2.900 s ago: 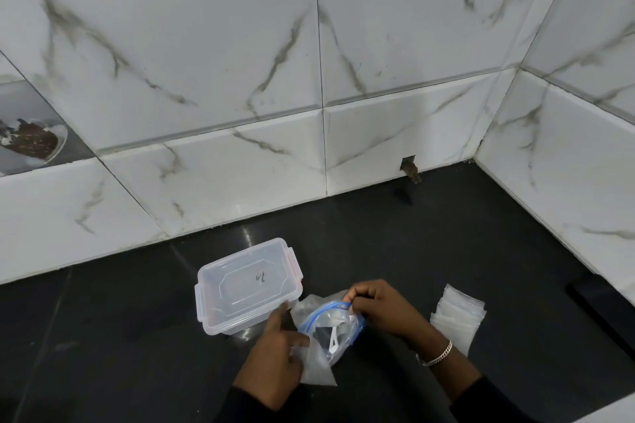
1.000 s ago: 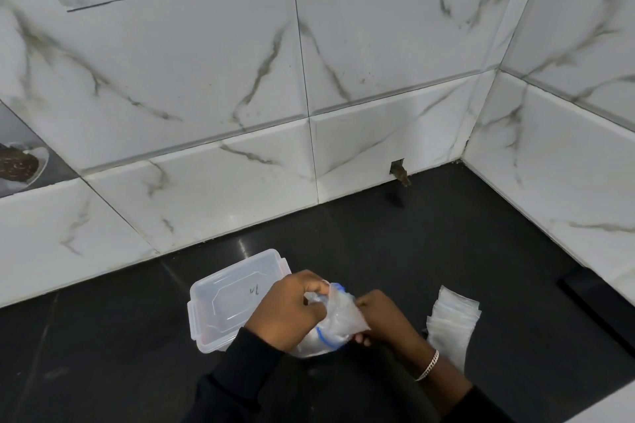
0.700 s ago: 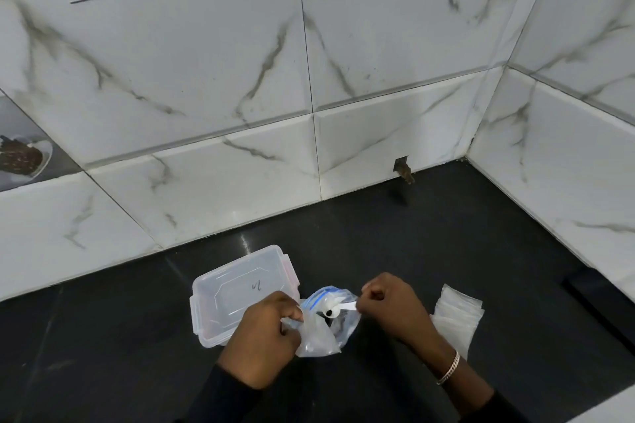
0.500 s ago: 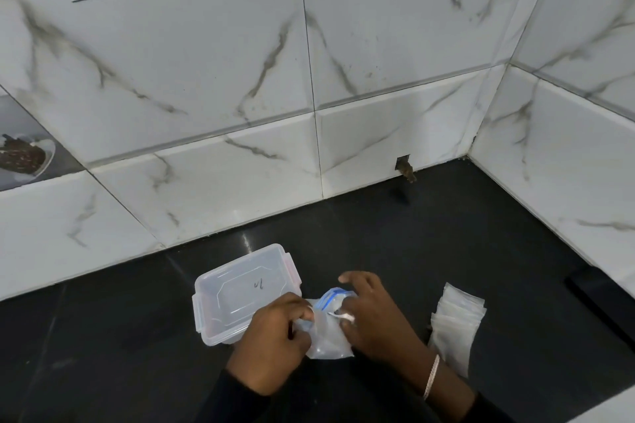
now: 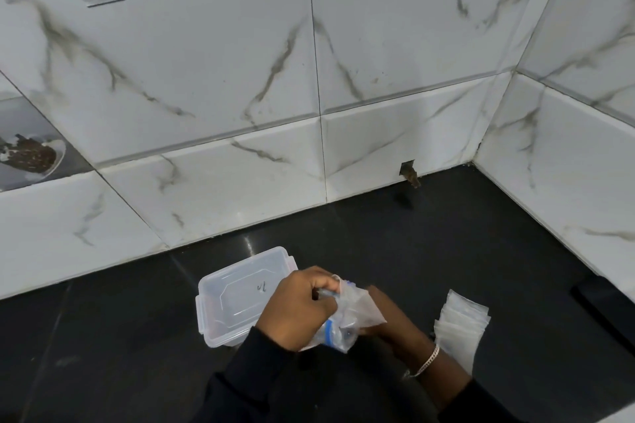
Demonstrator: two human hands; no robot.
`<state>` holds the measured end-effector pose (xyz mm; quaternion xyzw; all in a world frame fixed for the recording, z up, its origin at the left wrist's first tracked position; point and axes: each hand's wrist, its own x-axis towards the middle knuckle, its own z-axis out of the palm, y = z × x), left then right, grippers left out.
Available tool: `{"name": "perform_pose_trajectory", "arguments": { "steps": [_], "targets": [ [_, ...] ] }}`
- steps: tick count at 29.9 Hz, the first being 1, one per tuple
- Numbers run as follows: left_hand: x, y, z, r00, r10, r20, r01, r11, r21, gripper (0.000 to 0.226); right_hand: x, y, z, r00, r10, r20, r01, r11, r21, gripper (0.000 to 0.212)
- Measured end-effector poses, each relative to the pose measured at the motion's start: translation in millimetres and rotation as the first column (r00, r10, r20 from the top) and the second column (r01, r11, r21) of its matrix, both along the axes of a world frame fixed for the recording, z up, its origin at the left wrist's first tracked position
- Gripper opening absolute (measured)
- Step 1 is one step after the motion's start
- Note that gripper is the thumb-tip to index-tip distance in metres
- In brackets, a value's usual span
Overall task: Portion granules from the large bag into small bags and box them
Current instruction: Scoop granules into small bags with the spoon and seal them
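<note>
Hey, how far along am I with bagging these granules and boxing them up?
Done: no filled bags show anywhere, and the clear plastic box has its lid on. In hand: your left hand grips the top of the clear plastic bag with a blue zip strip, and your right hand holds it from behind. Left: the stack of small clear bags lies untouched, so filling and boxing are both ahead.

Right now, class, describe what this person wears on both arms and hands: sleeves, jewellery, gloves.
Long black sleeves cover both arms: left sleeve, right sleeve. A silver chain bracelet sits on the right wrist. The left hand and right hand are bare, with no gloves and no rings in sight.
</note>
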<state>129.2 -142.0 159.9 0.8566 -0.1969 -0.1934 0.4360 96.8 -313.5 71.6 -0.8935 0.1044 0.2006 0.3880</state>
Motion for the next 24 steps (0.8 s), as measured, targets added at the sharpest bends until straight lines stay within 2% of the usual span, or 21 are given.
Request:
{"name": "perform_pose_trajectory", "arguments": {
  "steps": [1,4,7,9,12,16,19,21,22,24],
  "targets": [
    [0,5,-1,0.999,0.028,0.019,-0.028,0.999,0.032,0.027,2,-4,2,1.000,-0.023,0.010,0.022,0.999,0.049,0.016],
    [-2,24,-4,0.992,0.096,0.083,-0.105,0.988,0.109,0.025,-3,-16,16,0.971,-0.236,0.027,0.222,0.943,0.249,0.016],
    [-9,39,-7,0.987,0.122,0.108,-0.138,0.979,0.150,0.020,-9,-30,24,0.936,-0.350,0.019,0.325,0.886,0.332,0.008],
    [-15,43,-10,0.988,0.120,0.096,-0.135,0.977,0.168,0.017,-14,-36,30,0.928,-0.373,0.007,0.348,0.873,0.342,0.015],
    [-21,42,-15,0.988,0.124,0.094,-0.139,0.973,0.183,0.013,-18,-38,28,0.954,-0.296,0.042,0.277,0.927,0.255,0.011],
    [-26,43,-18,0.981,0.151,0.122,-0.171,0.970,0.173,0.013,-24,-37,22,0.925,-0.379,0.036,0.346,0.877,0.333,0.012],
    [-28,51,-21,0.983,0.144,0.117,-0.165,0.966,0.198,0.016,-27,-29,16,0.948,-0.231,0.221,0.201,0.968,0.152,0.012],
    [-29,54,-23,0.985,0.105,0.140,-0.128,0.977,0.171,0.023,-30,-21,11,0.926,-0.019,0.376,0.041,0.998,-0.051,0.005],
    [-30,55,-23,0.985,0.093,0.142,-0.114,0.982,0.151,0.026,-29,-16,9,0.889,0.107,0.446,-0.038,0.986,-0.161,0.005],
    [-30,55,-20,0.989,0.074,0.131,-0.090,0.989,0.119,0.027,-28,-6,2,0.791,0.343,0.506,-0.135,0.905,-0.403,0.012]
  ]
}}
